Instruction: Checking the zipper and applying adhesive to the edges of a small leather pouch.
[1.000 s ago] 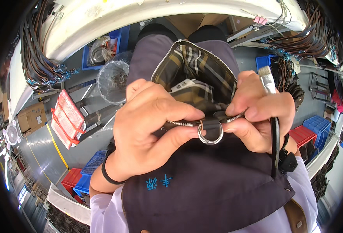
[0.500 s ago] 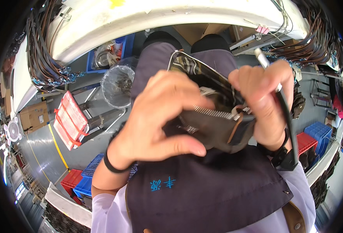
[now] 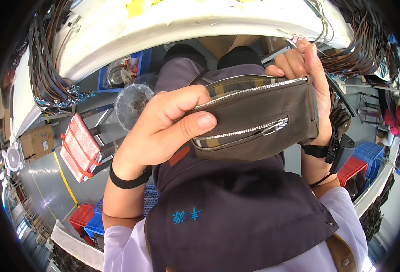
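Observation:
A dark olive-brown zippered bag (image 3: 250, 131) with plaid trim lies across my lap. A silver zipper runs along its top edge, and a shorter one with a metal pull (image 3: 275, 127) crosses its front. My left hand (image 3: 173, 122) grips the bag's left end, thumb on the front, other fingers behind. At the right end my right hand (image 3: 306, 68) is closed, its fingers at the far top edge. Through that hand passes a long thin tool (image 3: 343, 95) with a silver tip and dark shaft; its exact kind is unclear. A reddish-brown patch (image 3: 179, 155) shows below the left end.
Ahead curves a white worktable (image 3: 186, 31), with bunches of dark straps (image 3: 50, 68) hanging at both sides. A clear-lined bin (image 3: 129, 106) and a blue crate (image 3: 146, 63) stand under it. To the left is a red-strapped white pad (image 3: 80, 147); blue crates (image 3: 372, 158) sit behind right.
The bag has turned so its front zipper faces up, and its wide mouth has narrowed. My left hand now grips the left end; my right hand rose slightly with the tool.

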`<state>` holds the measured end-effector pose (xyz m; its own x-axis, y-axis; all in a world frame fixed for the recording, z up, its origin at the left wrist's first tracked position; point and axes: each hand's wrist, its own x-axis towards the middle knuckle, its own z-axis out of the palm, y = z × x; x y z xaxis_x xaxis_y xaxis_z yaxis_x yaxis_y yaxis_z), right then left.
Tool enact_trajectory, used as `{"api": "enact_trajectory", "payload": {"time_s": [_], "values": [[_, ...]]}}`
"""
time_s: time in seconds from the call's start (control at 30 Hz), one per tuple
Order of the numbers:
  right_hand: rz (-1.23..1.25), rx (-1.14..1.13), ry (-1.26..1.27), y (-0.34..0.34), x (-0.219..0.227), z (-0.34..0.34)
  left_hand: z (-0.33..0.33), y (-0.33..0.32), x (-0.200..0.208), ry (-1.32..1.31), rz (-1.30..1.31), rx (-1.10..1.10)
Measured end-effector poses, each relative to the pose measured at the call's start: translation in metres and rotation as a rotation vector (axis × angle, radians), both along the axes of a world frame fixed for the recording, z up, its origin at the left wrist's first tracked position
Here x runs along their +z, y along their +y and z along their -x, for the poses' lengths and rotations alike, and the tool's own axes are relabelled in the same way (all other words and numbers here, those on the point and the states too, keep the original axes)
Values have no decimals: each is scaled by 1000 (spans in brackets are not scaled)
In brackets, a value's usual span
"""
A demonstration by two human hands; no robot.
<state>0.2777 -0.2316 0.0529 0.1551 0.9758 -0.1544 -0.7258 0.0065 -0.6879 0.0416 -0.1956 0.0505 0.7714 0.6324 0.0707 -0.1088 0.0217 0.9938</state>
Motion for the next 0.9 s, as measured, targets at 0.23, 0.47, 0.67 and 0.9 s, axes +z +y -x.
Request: {"api": "enact_trajectory", "payload": {"time_s": [0.23,0.47,0.67,0.9], "values": [[-35,36,-79,1,-12,-4,6,1,6,66,-60,56],[-137,212,-575,-14,-6,-16,2,-7,11,225,-290,193],[-331,418,-1169,-20,31,-16,-8,-13,20,348,-506,230],[-397,82,-1003,-44,20,-20,15,-8,-16,370,-351,66]]}}
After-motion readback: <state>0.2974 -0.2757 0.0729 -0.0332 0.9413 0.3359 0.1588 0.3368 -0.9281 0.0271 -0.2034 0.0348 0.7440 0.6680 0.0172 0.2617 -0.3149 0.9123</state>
